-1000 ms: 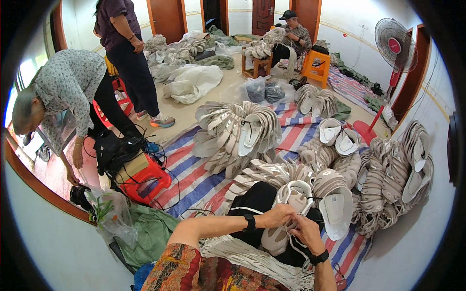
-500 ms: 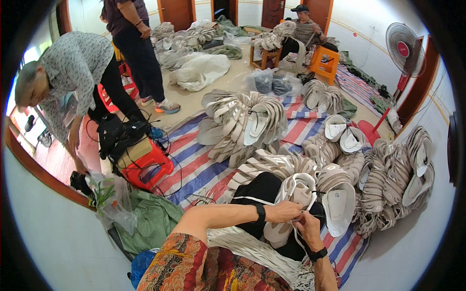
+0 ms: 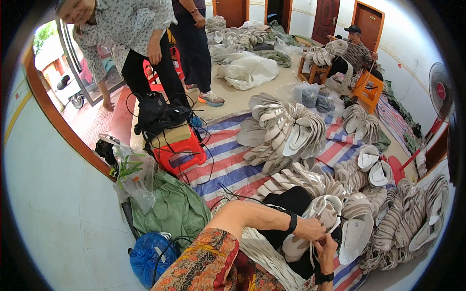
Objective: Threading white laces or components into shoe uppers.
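Note:
My left hand (image 3: 309, 229) and my right hand (image 3: 326, 248) meet over a beige and white shoe upper (image 3: 295, 246) on my lap. The fingertips of both hands are pinched together on a thin white shoelace (image 3: 312, 252), and a length of it hangs below them. Its exact path between the fingers is too small to make out. Across my lap lies a thick bunch of white shoelaces (image 3: 262, 247). Just right of my hands stands a stack of nested shoe uppers (image 3: 357, 230), a white insole-like face toward me.
Tied bundles of shoe uppers (image 3: 286, 128) rest on a striped tarp (image 3: 225, 145). A red stool (image 3: 179, 155) carries a black bag (image 3: 162, 116) and cables. One person bends by the doorway, another stands behind, and a third sits at the back. A fan (image 3: 439, 92) stands right.
My view has turned left, so the scene sits further right. The bending person has risen somewhat and let the bag by the door go. My hands stay together at the shoe upper.

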{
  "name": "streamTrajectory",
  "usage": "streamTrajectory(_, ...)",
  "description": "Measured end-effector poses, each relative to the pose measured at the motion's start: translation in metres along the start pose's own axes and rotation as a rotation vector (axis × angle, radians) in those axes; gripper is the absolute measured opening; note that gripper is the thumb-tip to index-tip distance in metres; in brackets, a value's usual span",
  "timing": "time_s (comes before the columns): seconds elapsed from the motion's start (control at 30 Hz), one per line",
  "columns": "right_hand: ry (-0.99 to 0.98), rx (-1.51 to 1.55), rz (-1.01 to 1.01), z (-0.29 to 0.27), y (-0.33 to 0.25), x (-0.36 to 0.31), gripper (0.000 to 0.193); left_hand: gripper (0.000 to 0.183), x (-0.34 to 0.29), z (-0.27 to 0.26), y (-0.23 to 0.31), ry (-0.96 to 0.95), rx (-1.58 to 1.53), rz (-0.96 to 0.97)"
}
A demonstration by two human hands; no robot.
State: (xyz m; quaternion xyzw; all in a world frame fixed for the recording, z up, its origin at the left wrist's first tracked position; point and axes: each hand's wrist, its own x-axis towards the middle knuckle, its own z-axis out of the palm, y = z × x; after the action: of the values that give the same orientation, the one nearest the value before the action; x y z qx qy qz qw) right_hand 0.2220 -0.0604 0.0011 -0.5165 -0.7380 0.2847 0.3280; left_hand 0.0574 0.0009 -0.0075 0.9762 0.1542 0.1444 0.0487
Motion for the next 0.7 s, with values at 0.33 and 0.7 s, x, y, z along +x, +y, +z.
streamTrajectory(0.33,-0.098,-0.107,-0.064,-0.003,-0.015,0.019,0.025,0.017,-0.013,-0.049,-0.072,0.195,0.265,-0.125)
streamTrajectory(0.7,0.041,-0.102,-0.144,0.004,-0.04,0.007,0.016,0.017,-0.043,-0.035,-0.036,0.555,-0.89,-0.792)
